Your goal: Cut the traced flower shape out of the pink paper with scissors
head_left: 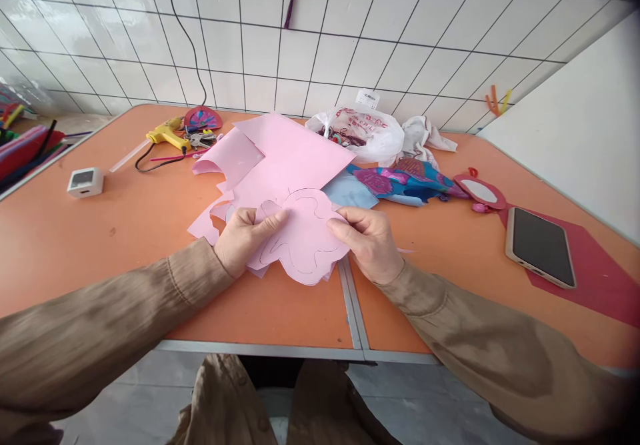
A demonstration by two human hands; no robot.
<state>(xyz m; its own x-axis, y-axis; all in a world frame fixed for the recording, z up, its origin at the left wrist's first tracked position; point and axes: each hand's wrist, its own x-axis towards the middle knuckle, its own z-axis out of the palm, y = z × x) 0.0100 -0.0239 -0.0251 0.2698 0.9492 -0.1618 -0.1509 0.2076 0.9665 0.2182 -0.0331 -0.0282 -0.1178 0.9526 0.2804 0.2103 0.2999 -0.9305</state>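
Note:
A pink paper flower cut-out [305, 245] with a wavy rounded edge and dark drawn lines is held up between my two hands. My left hand [247, 238] pinches its left side, thumb on top. On the opposite side, my right hand [370, 241] grips the edge between thumb and fingers. Just behind the cut-out lies a larger sheet of pink paper [285, 151], partly curled, with cut pieces and scraps [207, 221] at its left. The cut-out hides part of that sheet's lower end.
A yellow glue gun [170, 135], a white box-shaped device [85, 183] and scissors [203, 139] lie at left. Behind stands a white plastic bag [370, 135]; blue patterned fabric [410, 181] sits beside it. At right, a phone [541, 246] rests on red paper [600, 271].

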